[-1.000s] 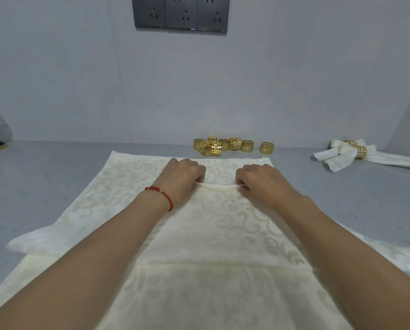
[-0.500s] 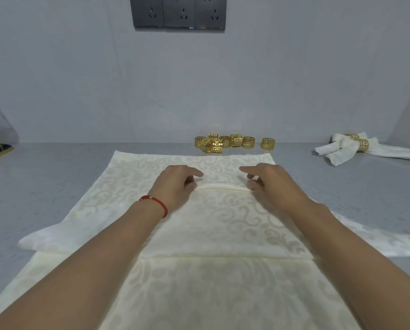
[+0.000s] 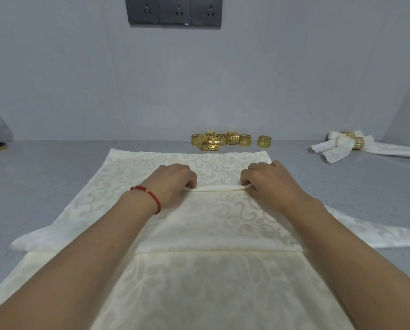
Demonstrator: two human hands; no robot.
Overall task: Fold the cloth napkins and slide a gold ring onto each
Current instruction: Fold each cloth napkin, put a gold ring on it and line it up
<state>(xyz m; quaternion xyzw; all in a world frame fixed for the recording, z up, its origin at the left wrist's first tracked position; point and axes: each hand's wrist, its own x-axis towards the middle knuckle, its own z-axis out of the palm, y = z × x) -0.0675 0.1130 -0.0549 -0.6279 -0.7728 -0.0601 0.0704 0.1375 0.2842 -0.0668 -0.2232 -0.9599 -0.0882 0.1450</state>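
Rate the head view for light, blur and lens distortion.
Head view: soft, even light, faint shadows under the left hand and right hand; napkin and gold rings sharp; wide-angle bend in the forearms and counter; no glare.

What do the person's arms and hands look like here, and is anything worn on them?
Both forearms are bare, with no sleeves or gloves in view. The left hand has a thin red cord bracelet with small gold beads at the wrist. The right hand wears nothing visible.

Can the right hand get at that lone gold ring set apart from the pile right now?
Probably not yet: the right hand is pinching the cream patterned cloth napkin's fold. The lone gold openwork ring stands beyond it on the bare grey table, nothing between.
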